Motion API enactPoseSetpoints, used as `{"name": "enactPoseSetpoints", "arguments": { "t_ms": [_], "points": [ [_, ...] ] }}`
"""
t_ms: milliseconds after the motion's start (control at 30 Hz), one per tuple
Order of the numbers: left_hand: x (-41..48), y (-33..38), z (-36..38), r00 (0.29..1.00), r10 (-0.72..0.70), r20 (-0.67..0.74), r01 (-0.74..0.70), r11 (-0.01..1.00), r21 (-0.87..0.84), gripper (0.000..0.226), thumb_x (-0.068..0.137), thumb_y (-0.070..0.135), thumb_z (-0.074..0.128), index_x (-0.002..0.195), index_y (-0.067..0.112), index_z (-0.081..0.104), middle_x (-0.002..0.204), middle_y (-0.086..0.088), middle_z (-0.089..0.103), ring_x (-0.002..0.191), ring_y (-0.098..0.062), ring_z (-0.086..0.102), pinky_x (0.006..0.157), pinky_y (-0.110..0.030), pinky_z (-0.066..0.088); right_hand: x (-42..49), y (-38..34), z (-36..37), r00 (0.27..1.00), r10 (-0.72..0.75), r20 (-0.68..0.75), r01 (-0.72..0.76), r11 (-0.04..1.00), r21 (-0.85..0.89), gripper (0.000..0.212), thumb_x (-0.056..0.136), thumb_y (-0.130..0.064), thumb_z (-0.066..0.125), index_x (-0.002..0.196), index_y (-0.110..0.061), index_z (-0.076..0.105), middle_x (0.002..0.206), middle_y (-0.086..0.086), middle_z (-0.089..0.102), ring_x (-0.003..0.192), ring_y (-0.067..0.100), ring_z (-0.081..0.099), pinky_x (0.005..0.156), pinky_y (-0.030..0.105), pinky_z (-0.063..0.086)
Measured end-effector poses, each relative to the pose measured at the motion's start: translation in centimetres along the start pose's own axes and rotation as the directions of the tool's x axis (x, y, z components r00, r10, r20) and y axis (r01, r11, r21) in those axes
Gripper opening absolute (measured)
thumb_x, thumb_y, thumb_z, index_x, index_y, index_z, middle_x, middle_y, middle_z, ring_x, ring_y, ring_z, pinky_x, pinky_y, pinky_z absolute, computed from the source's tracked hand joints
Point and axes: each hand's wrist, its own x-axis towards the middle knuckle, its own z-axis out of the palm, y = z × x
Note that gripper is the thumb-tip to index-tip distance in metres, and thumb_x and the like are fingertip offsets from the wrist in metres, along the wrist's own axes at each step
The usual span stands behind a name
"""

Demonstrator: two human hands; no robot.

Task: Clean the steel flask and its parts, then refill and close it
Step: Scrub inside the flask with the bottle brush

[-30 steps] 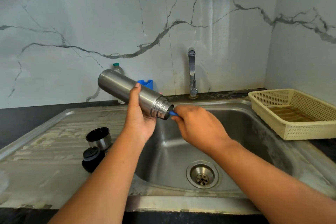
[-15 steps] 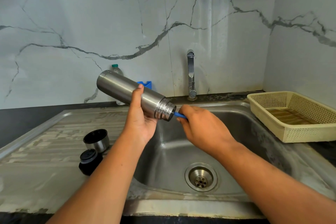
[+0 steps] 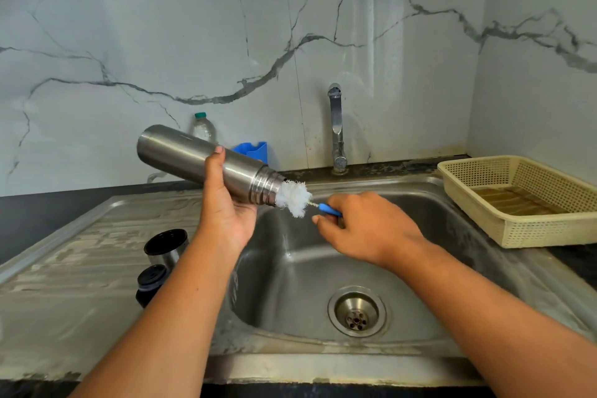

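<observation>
Left hand [image 3: 226, 207] grips the tilted flask [image 3: 181, 155], mouth toward 4 o'clock above the sink [image 3: 290, 268]; right hand [image 3: 365, 226] pinches the brush [image 3: 295, 199]. Yanked bristles could spatter; a loose grip may drop the flask.

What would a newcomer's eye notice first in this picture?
The steel flask, gripped tilted above the sink by the left hand, stands out first; the right hand holds a white bottle brush at its mouth. Its cup and stopper stand on the drainboard at left.

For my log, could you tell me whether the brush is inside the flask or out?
Nearly out: the brush's white bristles fan just beyond the flask's mouth.
</observation>
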Motion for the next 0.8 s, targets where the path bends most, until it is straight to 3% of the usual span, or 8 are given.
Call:
{"name": "enactPoseSetpoints", "arguments": {
  "t_ms": [133, 333, 533, 667, 733, 800],
  "points": [
    [-1.2, -2.5, 1.0, 0.997, -0.073, 0.02, 0.069, 0.987, 0.142, 0.046, 0.088, 0.044, 0.071, 0.122, 0.013, 0.063, 0.089, -0.01, 0.074, 0.081, -0.021, 0.073, 0.079, -0.037, 0.061, 0.0, -1.9, 1.6, 0.999, -0.033, 0.037, 0.032, 0.999, 0.032, 0.033, 0.09, -0.054, 0.055, 0.074, -0.027, 0.043, 0.079, -0.001, 0.062, 0.075, 0.026, 0.064, 0.068, 0.04, 0.056],
    [0.0, 0.3, 0.4, 1.0, 0.024, -0.012, -0.024, 1.0, 0.005, 0.037, 0.092, 0.04, 0.068, 0.114, 0.01, 0.064, 0.092, -0.007, 0.075, 0.08, -0.021, 0.075, 0.07, -0.034, 0.061, 0.0, 0.3, -0.2, 0.998, -0.049, 0.041, 0.051, 0.998, -0.041, 0.034, 0.094, -0.043, 0.056, 0.07, -0.023, 0.045, 0.067, -0.004, 0.054, 0.065, 0.019, 0.056, 0.062, 0.036, 0.051],
    [-1.4, -2.1, 1.0, 0.997, -0.07, 0.015, 0.067, 0.987, 0.145, 0.057, 0.085, 0.044, 0.072, 0.13, 0.012, 0.058, 0.089, -0.011, 0.073, 0.081, -0.022, 0.073, 0.076, -0.037, 0.06, 0.4, -1.2, 1.1, 0.995, -0.066, 0.072, 0.063, 0.997, 0.051, 0.03, 0.089, -0.041, 0.064, 0.072, -0.024, 0.046, 0.071, -0.005, 0.055, 0.067, 0.019, 0.058, 0.06, 0.033, 0.048],
    [-0.1, -0.4, 0.5, 1.0, 0.006, -0.002, -0.006, 0.999, 0.04, 0.073, 0.085, 0.046, 0.075, 0.143, 0.006, 0.055, 0.112, -0.014, 0.075, 0.09, -0.025, 0.075, 0.082, -0.042, 0.061, -0.2, 0.7, -0.3, 0.996, -0.066, 0.064, 0.064, 0.997, 0.032, 0.03, 0.09, -0.039, 0.064, 0.071, -0.021, 0.049, 0.067, -0.004, 0.058, 0.062, 0.016, 0.056, 0.06, 0.037, 0.05],
    [-0.8, -1.1, 0.5, 1.0, -0.007, 0.005, 0.006, 0.996, 0.085, 0.068, 0.083, 0.046, 0.075, 0.136, 0.008, 0.058, 0.103, -0.013, 0.075, 0.087, -0.024, 0.074, 0.084, -0.042, 0.061, -0.2, -0.1, 0.2, 0.995, -0.078, 0.068, 0.075, 0.996, 0.045, 0.03, 0.09, -0.039, 0.064, 0.071, -0.021, 0.049, 0.068, -0.004, 0.057, 0.062, 0.016, 0.056, 0.059, 0.036, 0.049],
    [-1.6, -2.0, 1.1, 0.999, -0.04, 0.028, 0.035, 0.986, 0.161, 0.058, 0.08, 0.047, 0.073, 0.126, 0.013, 0.06, 0.089, -0.01, 0.073, 0.08, -0.021, 0.073, 0.077, -0.038, 0.061, 0.0, -1.2, 0.9, 0.994, -0.09, 0.06, 0.085, 0.993, 0.077, 0.03, 0.089, -0.039, 0.066, 0.072, -0.023, 0.047, 0.069, -0.005, 0.055, 0.061, 0.014, 0.054, 0.056, 0.031, 0.044]
  ]
}}
